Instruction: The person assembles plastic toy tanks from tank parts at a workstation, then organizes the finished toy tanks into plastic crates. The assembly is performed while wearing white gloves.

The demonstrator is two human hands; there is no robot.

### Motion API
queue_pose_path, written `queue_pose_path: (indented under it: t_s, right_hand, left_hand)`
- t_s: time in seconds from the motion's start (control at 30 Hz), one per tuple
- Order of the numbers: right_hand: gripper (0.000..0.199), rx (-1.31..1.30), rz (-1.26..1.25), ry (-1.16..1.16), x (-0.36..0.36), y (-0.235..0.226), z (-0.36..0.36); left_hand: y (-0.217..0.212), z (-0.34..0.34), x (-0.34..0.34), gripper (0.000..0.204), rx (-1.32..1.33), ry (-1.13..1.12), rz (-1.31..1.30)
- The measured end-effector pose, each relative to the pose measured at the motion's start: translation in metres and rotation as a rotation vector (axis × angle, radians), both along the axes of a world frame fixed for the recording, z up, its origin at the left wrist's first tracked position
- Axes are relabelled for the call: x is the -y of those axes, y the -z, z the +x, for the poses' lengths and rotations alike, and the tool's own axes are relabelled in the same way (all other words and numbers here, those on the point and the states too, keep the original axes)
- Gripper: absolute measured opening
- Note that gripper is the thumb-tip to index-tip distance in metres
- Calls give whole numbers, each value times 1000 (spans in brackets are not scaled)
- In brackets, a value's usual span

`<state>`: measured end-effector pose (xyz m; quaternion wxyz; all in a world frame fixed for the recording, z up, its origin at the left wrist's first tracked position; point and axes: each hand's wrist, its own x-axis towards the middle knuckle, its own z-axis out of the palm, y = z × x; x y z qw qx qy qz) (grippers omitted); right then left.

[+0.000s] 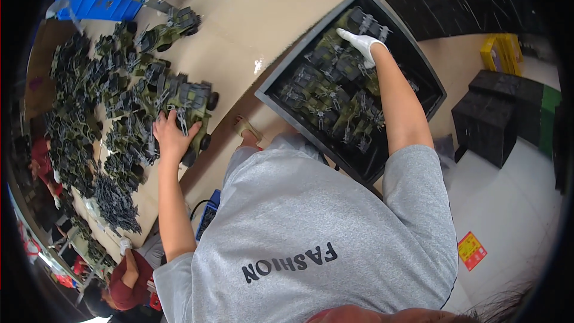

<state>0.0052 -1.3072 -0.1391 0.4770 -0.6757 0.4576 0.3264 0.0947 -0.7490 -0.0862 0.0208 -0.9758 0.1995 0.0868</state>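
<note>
My bare left hand (pixel 172 136) is closed on the near end of an olive-green and grey toy military truck (pixel 190 97) with black wheels, at the table's edge. Its fingers lie over the truck, with the thumb along the side. My right hand (pixel 363 46), in a white glove, reaches into a black crate (pixel 276 78) on the right. One digit stretches out to the left there; the other fingers are hidden. It touches or hovers over similar toy trucks (pixel 323 96) packed inside, and a grey-topped truck (pixel 362 21) lies just beyond it.
Many more toy trucks (pixel 75 98) crowd the left of the beige table (pixel 239 6), near a heap of dark grey parts (pixel 116 203). A blue bin (pixel 98 3) stands at the far left. Dark boxes (pixel 487 113) are at right. A co-worker (pixel 128 281) in dark red sits at lower left.
</note>
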Motion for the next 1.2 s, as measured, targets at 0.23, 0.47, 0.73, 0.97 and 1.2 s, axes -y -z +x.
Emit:
queue_pose_path:
  t_s: [0.23,0.47,0.73,0.97,1.2]
  right_hand:
    - [111,97,184,82,23,-3,-23]
    - [98,197,211,180,19,-5,-40]
    - [51,808,-252,217,17,5,-111]
    - [99,699,256,1061,-72,86,-161]
    - [85,706,95,991,-109,115,-169]
  left_hand:
    - [-112,-82,251,55,-253,982,-422]
    - [29,-112,340,30,-245,1374,158]
    - [78,-64,339,34,-215,1428,141]
    - [84,-49,342,43,-123,1561,245]
    - [80,-70,318,52,76,1513,249]
